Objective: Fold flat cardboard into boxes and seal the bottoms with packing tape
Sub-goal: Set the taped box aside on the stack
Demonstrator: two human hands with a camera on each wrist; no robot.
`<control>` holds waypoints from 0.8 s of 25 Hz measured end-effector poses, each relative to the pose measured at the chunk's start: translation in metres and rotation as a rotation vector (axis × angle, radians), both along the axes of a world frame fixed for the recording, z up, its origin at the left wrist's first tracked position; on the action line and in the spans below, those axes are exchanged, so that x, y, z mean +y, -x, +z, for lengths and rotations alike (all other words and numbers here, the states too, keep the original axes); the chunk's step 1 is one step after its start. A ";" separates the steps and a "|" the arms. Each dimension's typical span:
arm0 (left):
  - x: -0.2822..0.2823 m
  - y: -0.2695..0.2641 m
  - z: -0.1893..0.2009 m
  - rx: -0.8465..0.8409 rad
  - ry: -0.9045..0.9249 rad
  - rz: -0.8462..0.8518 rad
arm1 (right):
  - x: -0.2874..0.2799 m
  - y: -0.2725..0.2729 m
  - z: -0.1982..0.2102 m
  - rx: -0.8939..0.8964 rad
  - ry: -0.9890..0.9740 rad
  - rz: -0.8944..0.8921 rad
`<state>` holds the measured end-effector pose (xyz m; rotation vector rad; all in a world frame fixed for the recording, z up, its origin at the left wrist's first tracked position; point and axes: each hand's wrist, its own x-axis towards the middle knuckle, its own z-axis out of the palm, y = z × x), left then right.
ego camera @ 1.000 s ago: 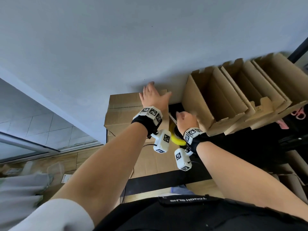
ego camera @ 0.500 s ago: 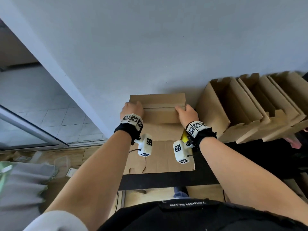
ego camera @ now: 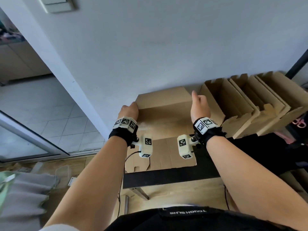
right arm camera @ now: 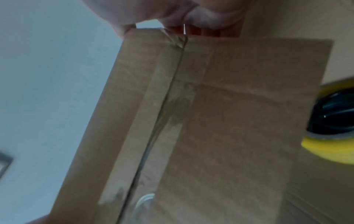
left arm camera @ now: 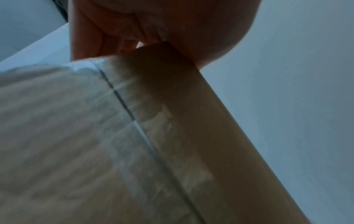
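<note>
Hands grip the box (ego camera: 164,104) by its ends, left hand (ego camera: 129,110) and right hand (ego camera: 199,105) curled round the edges, probably to turn it. Tape (right arm camera: 172,94) covers the bottom seam, so sealing looks done.

Head camera looked forward and down from above, taking in both forearms, the wall and the black surface (ego camera: 166,176). Each wrist camera sat very close under its hand, facing along the fingers. All three shared the taped box (ego camera: 165,104) (left arm camera: 172,136) (right arm camera: 210,121); both wrist views caught its seam.
</note>
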<state>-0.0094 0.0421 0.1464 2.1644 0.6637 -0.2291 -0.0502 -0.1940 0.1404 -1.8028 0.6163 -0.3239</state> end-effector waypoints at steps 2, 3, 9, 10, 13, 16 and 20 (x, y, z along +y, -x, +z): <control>-0.004 0.005 -0.004 -0.005 -0.027 -0.086 | -0.007 0.006 -0.001 -0.031 0.003 0.057; -0.007 0.006 -0.006 0.007 -0.037 -0.083 | -0.011 0.010 -0.004 -0.036 0.007 0.081; -0.038 0.039 0.007 -0.030 -0.080 0.069 | -0.048 0.045 -0.034 0.140 0.157 0.267; -0.045 0.048 0.010 -0.041 -0.023 0.116 | -0.055 0.052 -0.039 0.173 0.218 0.319; -0.065 0.070 -0.005 -0.001 0.133 0.225 | -0.080 0.072 -0.062 0.220 0.269 0.435; -0.083 0.104 -0.027 0.088 0.410 0.241 | -0.106 0.098 -0.085 0.243 0.310 0.491; -0.101 0.143 -0.051 0.190 0.635 0.420 | -0.140 0.130 -0.109 0.269 0.342 0.437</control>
